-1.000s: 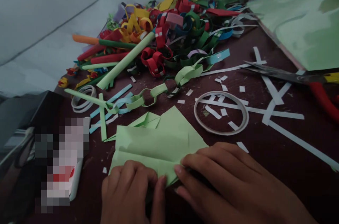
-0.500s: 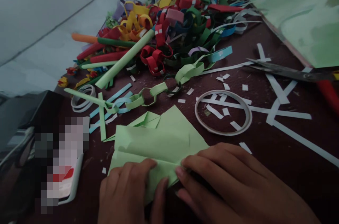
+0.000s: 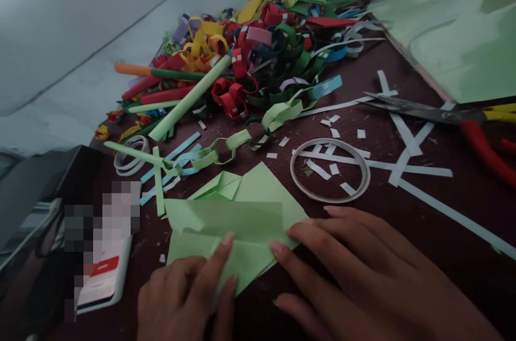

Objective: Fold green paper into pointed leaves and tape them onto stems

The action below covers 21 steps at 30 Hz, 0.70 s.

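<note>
A folded sheet of light green paper [image 3: 242,217] lies on the dark table, its upper flap lifted along a crease. My left hand [image 3: 185,292] rests on the lower left of the sheet, index finger stretched onto the crease, thumb apart from it near the lower edge. At the sheet's right side, my right hand [image 3: 355,271] is spread, with fingertips touching the paper and the thumb held away. Behind the sheet sits a folded green paper piece [image 3: 220,187], partly covered by it.
A tape ring [image 3: 294,179] surrounds white scraps. Scissors [image 3: 427,109] lie to the right by a green sheet [image 3: 463,34]. At the back is a heap of coloured paper chains [image 3: 242,56]. A phone [image 3: 105,276] lies left, near white rings [image 3: 131,171] and blue strips [image 3: 183,146].
The paper's flap has risen off the crease. My left index finger has straightened onto the crease, and my right fingers have spread further. The view has shifted slightly.
</note>
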Each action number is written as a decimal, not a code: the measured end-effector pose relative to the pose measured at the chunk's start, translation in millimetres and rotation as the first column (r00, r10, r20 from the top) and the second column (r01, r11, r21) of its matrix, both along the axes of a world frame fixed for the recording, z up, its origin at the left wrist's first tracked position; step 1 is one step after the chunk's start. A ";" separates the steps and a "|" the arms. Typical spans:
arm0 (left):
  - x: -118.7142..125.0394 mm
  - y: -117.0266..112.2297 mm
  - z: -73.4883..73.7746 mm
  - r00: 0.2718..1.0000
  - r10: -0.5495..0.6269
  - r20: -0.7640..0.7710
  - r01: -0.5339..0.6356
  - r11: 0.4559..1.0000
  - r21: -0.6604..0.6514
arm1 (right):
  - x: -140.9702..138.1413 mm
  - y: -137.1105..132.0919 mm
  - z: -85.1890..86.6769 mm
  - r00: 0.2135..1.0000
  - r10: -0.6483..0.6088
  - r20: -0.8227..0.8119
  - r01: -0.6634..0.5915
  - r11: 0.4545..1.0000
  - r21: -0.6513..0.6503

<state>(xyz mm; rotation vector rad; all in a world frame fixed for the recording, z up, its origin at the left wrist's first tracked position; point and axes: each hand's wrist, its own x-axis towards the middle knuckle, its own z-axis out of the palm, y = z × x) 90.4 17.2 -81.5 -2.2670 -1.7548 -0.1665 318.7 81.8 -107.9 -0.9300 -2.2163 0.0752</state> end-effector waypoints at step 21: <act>-12.1 -5.5 -13.5 0.877 -0.428 -0.217 0.413 0.904 -0.112 | -2.0 -4.1 -18.2 0.993 0.120 0.016 -0.121 0.988 0.098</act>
